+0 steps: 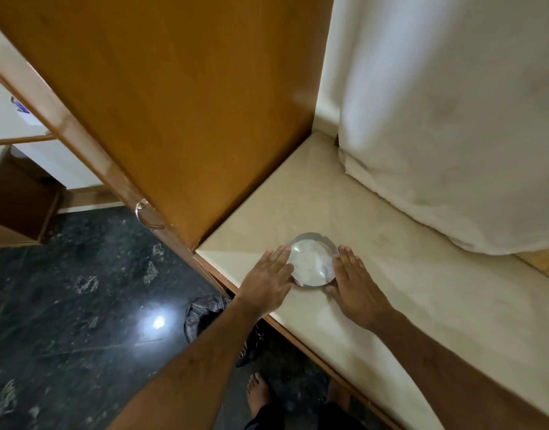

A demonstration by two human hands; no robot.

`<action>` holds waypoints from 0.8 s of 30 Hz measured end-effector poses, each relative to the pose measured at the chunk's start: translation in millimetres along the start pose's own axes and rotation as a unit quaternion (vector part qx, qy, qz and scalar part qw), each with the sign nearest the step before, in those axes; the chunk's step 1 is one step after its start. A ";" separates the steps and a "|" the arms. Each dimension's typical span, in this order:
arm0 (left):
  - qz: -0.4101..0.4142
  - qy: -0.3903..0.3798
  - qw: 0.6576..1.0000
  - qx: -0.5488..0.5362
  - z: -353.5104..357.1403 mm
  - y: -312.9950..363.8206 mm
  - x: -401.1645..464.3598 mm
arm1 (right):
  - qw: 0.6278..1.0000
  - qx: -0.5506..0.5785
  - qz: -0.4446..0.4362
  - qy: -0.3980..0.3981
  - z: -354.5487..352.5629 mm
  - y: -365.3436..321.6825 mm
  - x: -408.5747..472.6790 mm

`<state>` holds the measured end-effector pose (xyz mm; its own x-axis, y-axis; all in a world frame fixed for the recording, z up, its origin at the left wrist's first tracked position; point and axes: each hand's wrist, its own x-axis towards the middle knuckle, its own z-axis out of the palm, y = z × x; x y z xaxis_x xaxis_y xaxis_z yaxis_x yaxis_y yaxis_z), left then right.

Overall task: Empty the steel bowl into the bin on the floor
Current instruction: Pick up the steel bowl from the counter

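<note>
A shallow round steel bowl (312,259) sits on the cream counter (375,274) near its left corner; something pale and whitish lies in it. My left hand (268,279) lies flat against the bowl's left side, fingers straight and together. My right hand (355,282) lies flat against its right side in the same way. Both hands touch or nearly touch the rim, neither is closed around it. The bin (205,315), lined with a black bag, stands on the dark floor just below the counter's edge and is partly hidden by my left forearm.
A tall wooden cabinet side (180,103) rises directly left of and behind the bowl, with a metal handle (146,214) on its front. White cloth (447,119) hangs over the counter's back right. My bare foot (259,395) stands on the dark glossy floor (81,305).
</note>
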<state>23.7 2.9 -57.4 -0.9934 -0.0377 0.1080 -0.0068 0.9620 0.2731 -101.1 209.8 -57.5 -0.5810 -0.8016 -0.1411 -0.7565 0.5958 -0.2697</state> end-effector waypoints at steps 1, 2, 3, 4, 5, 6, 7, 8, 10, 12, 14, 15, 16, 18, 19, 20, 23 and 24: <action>-0.008 0.000 1.000 -0.014 -0.1 -0.5 1.0 | 1.000 0.008 0.008 0.000 -0.3 0.2 3.1; -0.014 -0.003 1.000 -0.016 -0.9 -0.7 2.6 | 1.000 0.011 0.012 0.000 -1.3 -0.8 5.3; -0.017 -0.007 1.000 -0.011 -1.9 -0.3 4.3 | 1.000 0.013 0.013 -0.003 -3.2 -2.0 6.8; -0.014 -0.012 1.000 0.001 -4.6 -1.6 5.3 | 1.000 0.015 0.013 -0.001 -5.4 -4.2 6.9; -0.010 -0.015 1.000 0.011 -6.8 -3.1 7.0 | 1.000 0.018 0.012 -0.001 -7.2 -4.5 6.8; -0.005 -0.016 1.000 0.021 -10.5 -5.1 7.8 | 1.000 0.019 0.008 0.002 -9.2 -5.7 6.1; 0.004 -0.016 0.999 0.030 -15.3 -6.7 6.8 | 1.000 0.019 0.002 0.007 -11.9 -9.1 4.8; 0.015 -0.008 0.999 0.038 -20.2 -7.8 5.5 | 1.000 0.020 -0.005 0.012 -15.1 -13.4 3.9; 0.035 0.020 0.998 0.046 -31.3 -9.9 2.3 | 0.999 0.041 -0.021 0.026 -23.8 -23.5 3.6; 0.026 0.060 0.997 0.036 -46.9 -9.2 -5.4 | 0.994 0.084 -0.050 0.045 -36.7 -34.4 3.2; -0.004 0.106 0.994 0.021 -61.2 -9.6 -21.5 | 0.989 0.113 -0.083 0.055 -48.7 -47.6 3.2; -0.020 0.127 0.992 0.013 -66.5 -11.1 -32.6 | 0.986 0.120 -0.102 0.057 -52.6 -54.3 3.6; -0.038 0.144 0.989 0.008 -70.9 -12.7 -46.0 | 0.982 0.125 -0.126 0.058 -54.8 -60.7 3.7; -0.071 0.165 0.983 0.021 -77.3 -15.1 -75.9 | 0.973 0.133 -0.184 0.050 -56.3 -74.4 4.8; -0.081 0.174 0.981 0.033 -78.4 -17.8 -94.3 | 0.965 0.137 -0.217 0.042 -54.3 -84.6 6.0; -0.084 0.182 0.979 0.039 -78.1 -19.2 -109.2 | 0.961 0.132 -0.239 0.039 -52.6 -93.6 5.3; -0.131 0.187 0.972 0.049 -70.9 -26.2 -153.5 | 0.955 0.118 -0.272 0.021 -34.3 -127.7 3.9; -0.152 0.191 0.969 0.038 -66.9 -28.9 -169.3 | 0.953 0.119 -0.278 0.018 -24.0 -139.4 3.3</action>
<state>199.7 -36.7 -19.7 -0.8295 -0.4066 0.3828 -0.3162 0.9070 0.2783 -4.8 125.3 2.6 -0.1222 -0.9855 0.1180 -0.8638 0.0471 -0.5017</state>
